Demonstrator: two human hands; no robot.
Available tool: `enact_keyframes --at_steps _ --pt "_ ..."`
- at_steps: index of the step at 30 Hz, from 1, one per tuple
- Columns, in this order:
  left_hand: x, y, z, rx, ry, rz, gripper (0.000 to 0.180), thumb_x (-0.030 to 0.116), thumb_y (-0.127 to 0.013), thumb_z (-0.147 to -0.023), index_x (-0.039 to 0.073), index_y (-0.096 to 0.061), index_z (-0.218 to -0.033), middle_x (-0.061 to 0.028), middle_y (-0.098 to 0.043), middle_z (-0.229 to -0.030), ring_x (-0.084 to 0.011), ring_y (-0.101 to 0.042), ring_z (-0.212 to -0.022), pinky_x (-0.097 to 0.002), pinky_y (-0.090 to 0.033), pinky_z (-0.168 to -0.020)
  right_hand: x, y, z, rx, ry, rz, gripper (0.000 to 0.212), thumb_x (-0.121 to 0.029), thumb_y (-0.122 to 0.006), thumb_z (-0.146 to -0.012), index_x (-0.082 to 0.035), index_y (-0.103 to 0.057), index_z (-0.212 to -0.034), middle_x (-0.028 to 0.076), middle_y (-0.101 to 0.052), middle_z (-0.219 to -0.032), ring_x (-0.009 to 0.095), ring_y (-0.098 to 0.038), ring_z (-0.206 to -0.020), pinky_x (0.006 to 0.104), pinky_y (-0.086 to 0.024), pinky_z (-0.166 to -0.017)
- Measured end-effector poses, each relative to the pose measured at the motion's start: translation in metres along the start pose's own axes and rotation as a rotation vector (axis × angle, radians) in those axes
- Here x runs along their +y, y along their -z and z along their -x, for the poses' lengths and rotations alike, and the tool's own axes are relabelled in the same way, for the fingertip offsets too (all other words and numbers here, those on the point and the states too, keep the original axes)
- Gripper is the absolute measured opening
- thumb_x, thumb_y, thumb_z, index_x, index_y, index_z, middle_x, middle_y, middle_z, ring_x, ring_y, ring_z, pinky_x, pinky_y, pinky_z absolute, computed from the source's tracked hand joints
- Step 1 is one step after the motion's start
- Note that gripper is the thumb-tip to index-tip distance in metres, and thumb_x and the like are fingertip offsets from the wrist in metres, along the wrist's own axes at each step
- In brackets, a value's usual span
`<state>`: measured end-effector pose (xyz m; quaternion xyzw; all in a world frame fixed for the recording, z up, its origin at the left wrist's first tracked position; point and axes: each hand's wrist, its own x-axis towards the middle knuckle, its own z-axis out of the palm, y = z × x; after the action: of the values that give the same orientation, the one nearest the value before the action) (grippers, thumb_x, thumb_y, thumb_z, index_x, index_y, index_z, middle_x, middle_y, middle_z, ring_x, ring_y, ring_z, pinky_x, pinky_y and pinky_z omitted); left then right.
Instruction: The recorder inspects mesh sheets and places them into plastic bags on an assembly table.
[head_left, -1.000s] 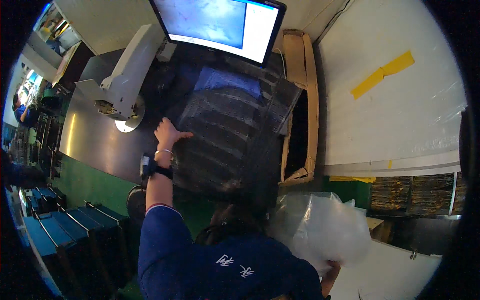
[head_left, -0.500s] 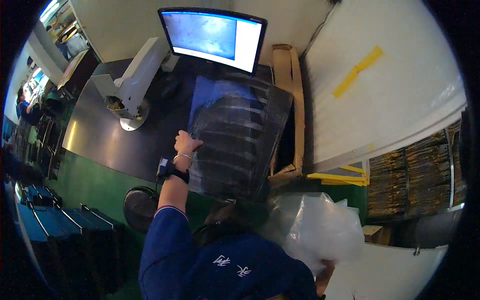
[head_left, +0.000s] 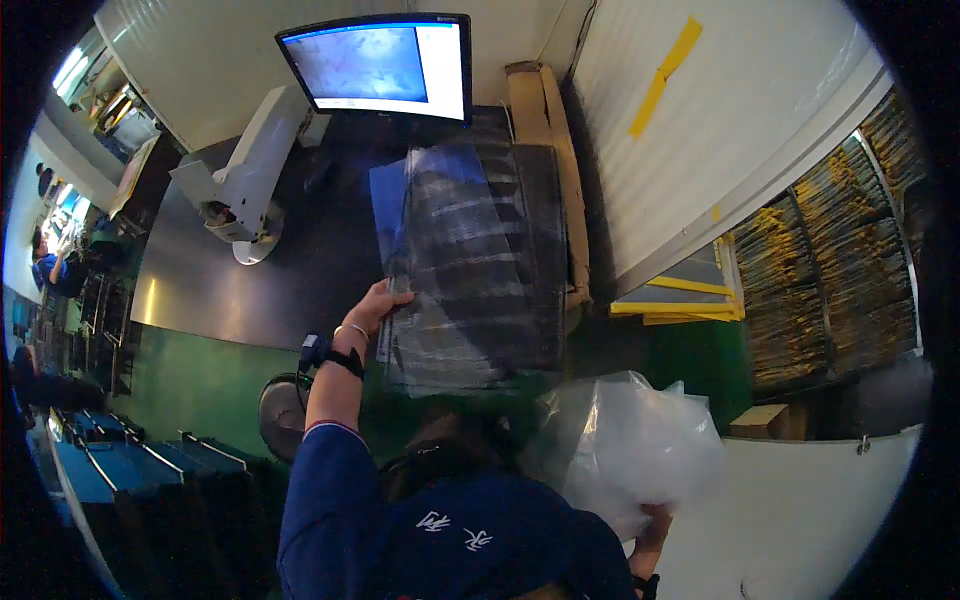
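Observation:
My left hand (head_left: 375, 305) grips the left edge of a flat stack of dark sheets (head_left: 475, 270) wrapped in clear film, held up over the dark metal table (head_left: 240, 290). A blue sheet shows at the stack's upper left. A dark watch is on that wrist. My right hand (head_left: 655, 522) is low at the right, closed on a crumpled clear plastic bag (head_left: 630, 460); only the fingers show below the bag.
A lit monitor (head_left: 385, 65) and a white machine arm (head_left: 245, 180) stand at the table's back. A long cardboard box (head_left: 550, 140) lies beside a white panel with yellow tape (head_left: 665, 75). Racks of yellowish parts (head_left: 830, 250) at right, blue crates (head_left: 100, 470) lower left, a person (head_left: 45, 265) far left.
My left hand went from resting flat on the stack to gripping its left edge, and the stack has come up off the table. My right hand keeps hold of the bag.

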<state>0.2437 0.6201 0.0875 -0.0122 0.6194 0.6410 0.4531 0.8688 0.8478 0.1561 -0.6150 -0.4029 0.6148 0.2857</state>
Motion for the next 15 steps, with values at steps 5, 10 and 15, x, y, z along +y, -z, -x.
enact_keyframes --at_steps 5,10,15 --pt "0.013 -0.015 0.042 -0.071 -0.124 0.002 0.043 0.004 -0.065 -0.079 0.005 -0.050 -0.119 -0.0038 -0.060 -0.105 -0.0148 -0.058 -0.090 -0.0303 -0.049 -0.080 0.036 0.012 0.014 0.033 0.062 -0.014 0.045 -0.016 -0.063 -0.059 -0.003 -0.058 -0.102 0.011 -0.059 -0.093 0.027 -0.056 -0.091 0.0417 -0.047 -0.078" --pt "0.010 0.032 0.104 -0.080 -0.097 0.127 0.041 0.004 -0.064 -0.080 0.004 -0.051 -0.118 -0.0046 -0.062 -0.102 -0.0166 -0.060 -0.091 -0.0306 -0.050 -0.078 0.021 -0.043 0.078 0.137 -0.047 -0.175 0.044 -0.003 -0.058 -0.057 -0.003 -0.057 -0.100 0.007 -0.057 -0.087 0.026 -0.056 -0.083 0.0365 -0.047 -0.076" --pt "-0.028 0.094 0.129 0.044 0.092 0.180 0.031 0.005 -0.064 -0.080 0.003 -0.055 -0.110 -0.0051 -0.063 -0.096 -0.0187 -0.062 -0.085 -0.0336 -0.052 -0.075 0.083 0.001 0.062 0.063 0.026 -0.055 0.037 -0.006 -0.059 -0.056 -0.003 -0.058 -0.093 0.007 -0.058 -0.083 0.026 -0.055 -0.082 0.0350 -0.046 -0.073"
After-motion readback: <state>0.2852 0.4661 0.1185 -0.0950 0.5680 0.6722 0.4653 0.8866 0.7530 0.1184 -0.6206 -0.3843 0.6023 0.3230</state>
